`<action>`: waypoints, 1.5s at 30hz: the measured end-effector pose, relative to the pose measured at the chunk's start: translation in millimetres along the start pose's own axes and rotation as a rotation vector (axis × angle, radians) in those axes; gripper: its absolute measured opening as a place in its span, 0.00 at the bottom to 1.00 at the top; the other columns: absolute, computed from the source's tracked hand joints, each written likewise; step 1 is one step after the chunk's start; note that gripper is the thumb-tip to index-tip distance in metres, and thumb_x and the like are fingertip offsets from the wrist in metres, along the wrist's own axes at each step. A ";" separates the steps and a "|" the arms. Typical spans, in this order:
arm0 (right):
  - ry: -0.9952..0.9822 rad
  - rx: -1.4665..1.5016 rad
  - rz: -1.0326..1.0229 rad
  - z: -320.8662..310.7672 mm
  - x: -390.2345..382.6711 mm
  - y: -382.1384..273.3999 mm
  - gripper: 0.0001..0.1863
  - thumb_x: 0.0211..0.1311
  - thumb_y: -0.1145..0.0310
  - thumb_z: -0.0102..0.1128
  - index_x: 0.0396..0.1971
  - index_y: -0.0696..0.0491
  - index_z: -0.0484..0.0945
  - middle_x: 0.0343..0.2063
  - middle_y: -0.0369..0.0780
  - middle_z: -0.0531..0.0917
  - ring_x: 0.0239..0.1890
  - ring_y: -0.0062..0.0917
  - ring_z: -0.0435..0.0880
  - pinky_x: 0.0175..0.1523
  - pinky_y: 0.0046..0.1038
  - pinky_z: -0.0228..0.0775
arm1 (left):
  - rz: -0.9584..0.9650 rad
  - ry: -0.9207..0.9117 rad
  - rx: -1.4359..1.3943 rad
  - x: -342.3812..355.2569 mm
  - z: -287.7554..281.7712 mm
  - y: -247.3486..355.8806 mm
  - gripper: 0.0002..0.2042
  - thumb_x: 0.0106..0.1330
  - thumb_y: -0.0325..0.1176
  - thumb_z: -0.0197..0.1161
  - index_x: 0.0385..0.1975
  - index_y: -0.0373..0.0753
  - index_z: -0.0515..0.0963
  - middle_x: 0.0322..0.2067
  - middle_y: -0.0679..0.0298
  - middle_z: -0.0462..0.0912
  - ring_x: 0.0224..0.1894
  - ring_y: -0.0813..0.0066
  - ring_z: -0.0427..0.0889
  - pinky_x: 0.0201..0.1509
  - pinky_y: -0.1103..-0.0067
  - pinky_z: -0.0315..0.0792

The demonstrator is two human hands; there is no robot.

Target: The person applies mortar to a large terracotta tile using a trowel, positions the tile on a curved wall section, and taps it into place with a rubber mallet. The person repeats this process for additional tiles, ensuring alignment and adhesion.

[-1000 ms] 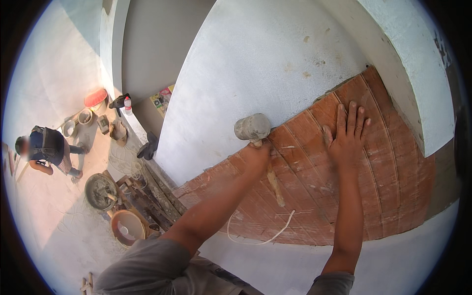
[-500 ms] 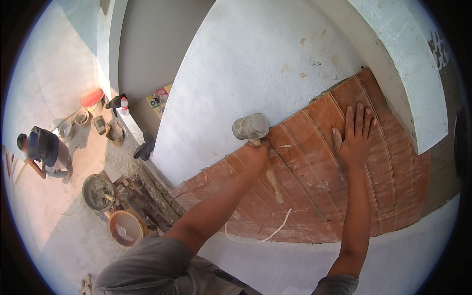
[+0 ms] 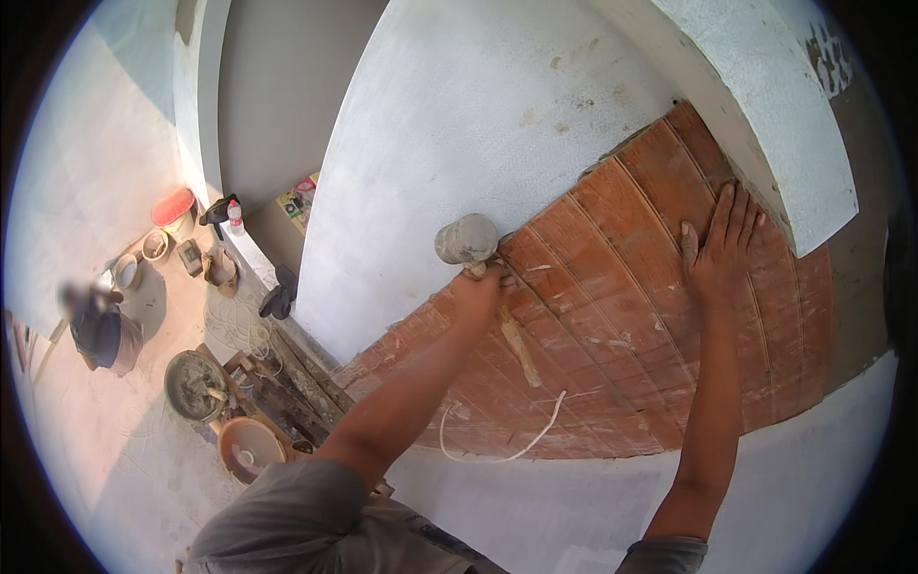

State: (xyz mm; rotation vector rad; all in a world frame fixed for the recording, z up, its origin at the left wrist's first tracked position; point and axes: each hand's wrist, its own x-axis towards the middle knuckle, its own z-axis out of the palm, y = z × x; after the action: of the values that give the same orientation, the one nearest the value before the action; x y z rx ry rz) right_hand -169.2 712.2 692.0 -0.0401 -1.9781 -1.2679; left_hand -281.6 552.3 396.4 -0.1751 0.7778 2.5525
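Note:
My left hand point(image 3: 481, 295) is closed around the wooden handle of a mallet with a thick grey head point(image 3: 467, 239). The head rests at or just above the upper edge of the reddish-brown tiles point(image 3: 612, 316); contact cannot be made out. The handle's free end points down across the tiles. My right hand point(image 3: 725, 253) lies flat on the tiles near their right side, fingers stretched and thumb apart, holding nothing. Grey smears mark the tile faces and joints. A thin white cord point(image 3: 507, 459) curves over the lower tile edge.
Above the tiles is a pale wall point(image 3: 459, 124); a white ledge point(image 3: 813, 163) juts out at the right. At left stand a mortar basin point(image 3: 194, 385), an orange bucket point(image 3: 229, 445) and a red-topped bucket point(image 3: 173, 206). A co-worker point(image 3: 100, 330) is at far left.
My right hand has slid right along the tiles toward the ledge. My left hand still grips the mallet, which has shifted slightly. The view has moved a little, and the co-worker has changed posture.

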 end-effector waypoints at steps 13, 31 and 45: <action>0.016 0.100 -0.199 -15.1 -8.5 -25.4 0.40 0.74 0.43 0.41 0.74 0.58 0.52 0.74 0.51 0.53 0.78 0.44 0.45 0.79 0.49 0.31 | 0.054 0.007 0.012 7.9 0.2 -6.2 0.06 0.67 0.24 0.59 0.39 0.27 0.77 0.33 0.55 0.83 0.31 0.69 0.84 0.34 0.76 0.81; 0.032 0.077 -0.115 -3.8 -3.4 -12.5 0.42 0.71 0.41 0.47 0.75 0.53 0.52 0.76 0.45 0.52 0.79 0.40 0.43 0.79 0.49 0.33 | 0.031 0.071 0.055 -3.6 12.5 -12.3 0.05 0.66 0.24 0.58 0.36 0.28 0.77 0.30 0.58 0.83 0.29 0.72 0.84 0.30 0.77 0.81; -0.798 1.161 0.370 -140.1 -162.2 -217.5 0.40 0.62 0.55 0.66 0.67 0.63 0.62 0.59 0.56 0.73 0.63 0.52 0.71 0.69 0.46 0.61 | -0.103 0.006 0.262 -117.4 -80.6 -8.4 0.08 0.67 0.32 0.66 0.32 0.37 0.75 0.29 0.63 0.80 0.34 0.71 0.85 0.36 0.76 0.80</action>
State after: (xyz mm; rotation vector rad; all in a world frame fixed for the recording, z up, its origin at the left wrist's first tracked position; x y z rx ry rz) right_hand -62.4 550.8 455.7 -0.3553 -2.9070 0.3306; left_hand -174.9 467.5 354.5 -0.1350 1.0665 2.3284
